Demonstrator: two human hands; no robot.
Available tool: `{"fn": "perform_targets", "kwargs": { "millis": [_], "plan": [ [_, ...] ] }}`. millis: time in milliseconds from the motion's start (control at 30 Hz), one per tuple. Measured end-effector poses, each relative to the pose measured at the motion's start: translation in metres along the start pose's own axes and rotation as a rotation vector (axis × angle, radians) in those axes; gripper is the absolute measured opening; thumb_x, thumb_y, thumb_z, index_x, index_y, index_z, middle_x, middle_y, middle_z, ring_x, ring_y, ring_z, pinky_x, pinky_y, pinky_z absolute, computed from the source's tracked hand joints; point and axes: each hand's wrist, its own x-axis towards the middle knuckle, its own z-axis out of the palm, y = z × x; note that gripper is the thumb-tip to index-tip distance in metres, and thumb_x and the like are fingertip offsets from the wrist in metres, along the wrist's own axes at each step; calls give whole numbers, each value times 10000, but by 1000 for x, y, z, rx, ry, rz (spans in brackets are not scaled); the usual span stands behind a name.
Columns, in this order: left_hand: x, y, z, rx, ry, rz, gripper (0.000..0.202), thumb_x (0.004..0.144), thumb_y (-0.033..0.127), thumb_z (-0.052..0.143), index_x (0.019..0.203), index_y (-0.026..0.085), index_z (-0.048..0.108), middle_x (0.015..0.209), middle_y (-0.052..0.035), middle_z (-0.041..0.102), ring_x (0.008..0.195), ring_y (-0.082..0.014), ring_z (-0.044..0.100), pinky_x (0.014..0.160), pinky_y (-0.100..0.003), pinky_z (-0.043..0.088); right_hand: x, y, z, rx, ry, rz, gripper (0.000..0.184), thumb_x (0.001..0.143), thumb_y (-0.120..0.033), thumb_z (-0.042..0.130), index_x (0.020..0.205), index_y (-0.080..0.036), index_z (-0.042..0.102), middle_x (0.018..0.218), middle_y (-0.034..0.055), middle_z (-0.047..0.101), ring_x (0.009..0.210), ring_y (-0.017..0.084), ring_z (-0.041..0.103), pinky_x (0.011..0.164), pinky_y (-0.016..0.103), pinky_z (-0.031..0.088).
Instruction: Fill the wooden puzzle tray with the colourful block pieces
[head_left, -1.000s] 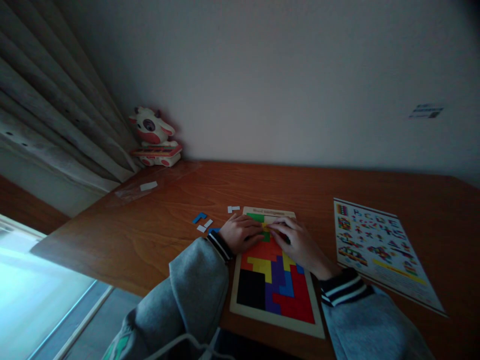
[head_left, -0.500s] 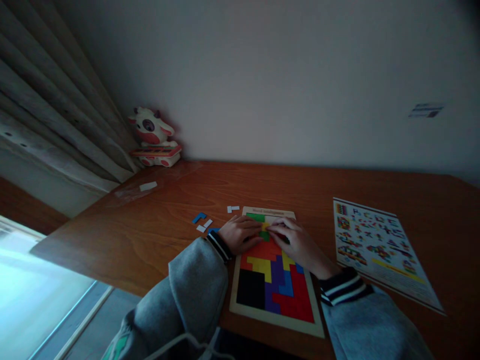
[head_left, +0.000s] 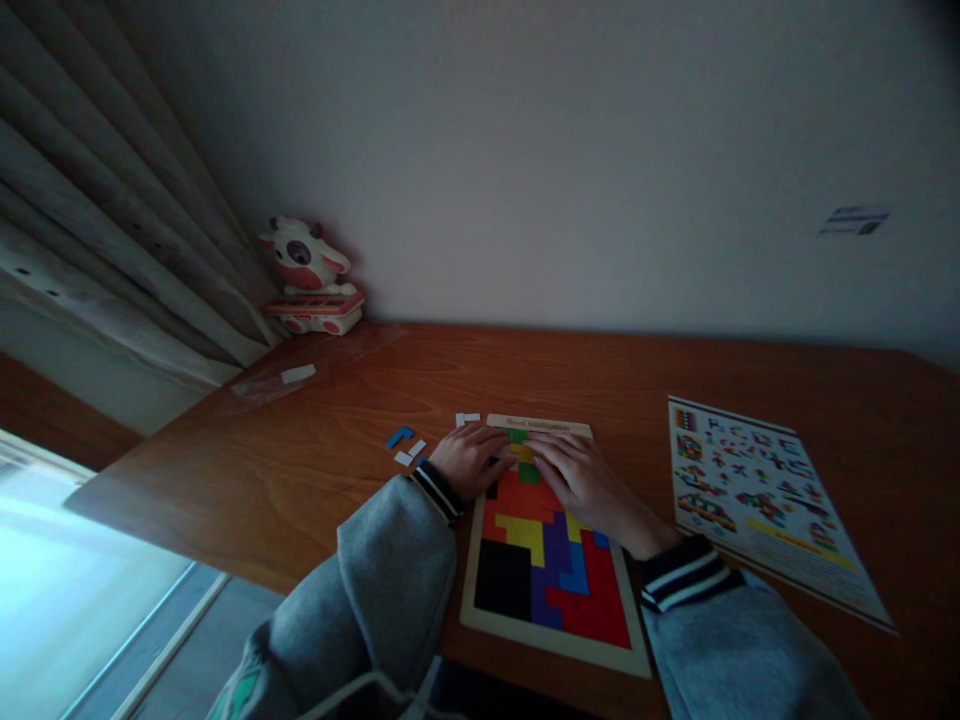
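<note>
A wooden block puzzle board (head_left: pixel 555 648) with a pale frame lies in front of me, filled with coloured flat pieces and some bare black patches. My left hand (head_left: pixel 471 460) rests over its upper left part, fingers stretched toward the middle. From the other side my right hand (head_left: pixel 585 480) lies over the upper right part, fingers extended and fairly flat. Between the fingertips show a yellow piece (head_left: pixel 522 453) and a green piece (head_left: pixel 529 474). Neither hand visibly grips a piece. My hands hide much of the board's top rows.
Left of the board lie a blue piece (head_left: pixel 400 436) and several white pieces (head_left: pixel 467 418). A printed instruction sheet (head_left: pixel 772 500) is on the right of the wooden table (head_left: pixel 600 370). A cow toy (head_left: pixel 311 275) with a keyboard sits at the back left, near a clear plastic bag (head_left: pixel 259 388).
My right fingers have come out of a pinch at the yellow piece and flattened over the board's top. The left hand has shifted slightly left and up, uncovering a black patch.
</note>
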Motion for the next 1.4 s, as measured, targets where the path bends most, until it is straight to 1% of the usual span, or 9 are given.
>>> {"fn": "perform_targets", "kwargs": {
  "millis": [100, 233, 333, 500, 700, 833, 1133, 1267, 1400],
  "plan": [
    [0, 1, 1, 5, -9, -2, 327, 951, 393, 511, 1125, 171, 677, 1141, -123, 688, 1065, -255, 637, 968, -416, 504, 2, -1, 3, -8, -34, 2, 387, 967, -225, 446, 1337, -299, 534, 1305, 55, 635, 1209, 251, 562, 1019, 527, 407],
    [1, 0, 3, -18, -15, 84, 334, 974, 370, 477, 1179, 174, 654, 1230, -132, 655, 1137, -257, 602, 1000, -431, 479, -1, 1, -1, -2, -15, 3, 415, 962, -188, 425, 1351, -298, 518, 1305, 52, 633, 1202, 234, 566, 1012, 494, 411],
    [2, -1, 5, -21, -56, 153, 328, 994, 335, 444, 1210, 182, 638, 1268, -114, 645, 1165, -249, 588, 1021, -436, 461, -5, 5, -8, -21, 14, 18, 431, 938, -126, 408, 1318, -270, 551, 1255, 55, 659, 1158, 222, 589, 983, 458, 432],
    [2, -3, 6, 15, -82, 174, 352, 1008, 353, 412, 1210, 176, 639, 1262, -103, 651, 1148, -232, 594, 1015, -417, 463, -11, 10, -16, -64, 18, 35, 401, 896, -78, 438, 1211, -238, 628, 1128, 57, 713, 1043, 224, 636, 927, 442, 442],
    [1, -5, 6, 55, -86, 214, 354, 995, 389, 433, 1214, 224, 658, 1296, -94, 625, 1157, -258, 571, 995, -439, 464, -11, 8, -17, -66, 0, 45, 333, 891, -91, 477, 1115, -242, 673, 1068, 46, 721, 1000, 224, 638, 908, 441, 449],
    [-1, -6, 6, 66, -109, 212, 352, 986, 415, 454, 1228, 261, 657, 1322, -90, 603, 1176, -269, 546, 999, -461, 453, -11, 8, -16, -24, -1, 58, 292, 904, -116, 488, 1097, -236, 672, 1061, 48, 709, 999, 220, 633, 917, 438, 472],
    [-2, -7, 7, 70, -117, 209, 359, 990, 429, 440, 1250, 290, 643, 1341, -87, 584, 1199, -279, 521, 1007, -488, 439, -11, 6, -14, 53, -23, 71, 228, 910, -164, 522, 1067, -239, 670, 1027, 55, 669, 964, 205, 633, 891, 405, 519],
    [-2, -8, 8, 71, -119, 215, 360, 994, 417, 433, 1265, 283, 628, 1343, -91, 577, 1207, -272, 521, 1019, -481, 438, -11, 4, -14, 48, -10, 70, 215, 908, -177, 534, 1056, -240, 676, 1033, 57, 654, 962, 202, 631, 886, 402, 524],
    [-2, -7, 7, 41, -109, 224, 364, 1000, 389, 420, 1255, 226, 624, 1307, -123, 590, 1194, -262, 539, 1020, -460, 450, -10, 2, -15, 48, 1, 70, 221, 911, -187, 534, 1063, -247, 682, 1001, 59, 659, 942, 204, 639, 870, 402, 535]
  ]
}}
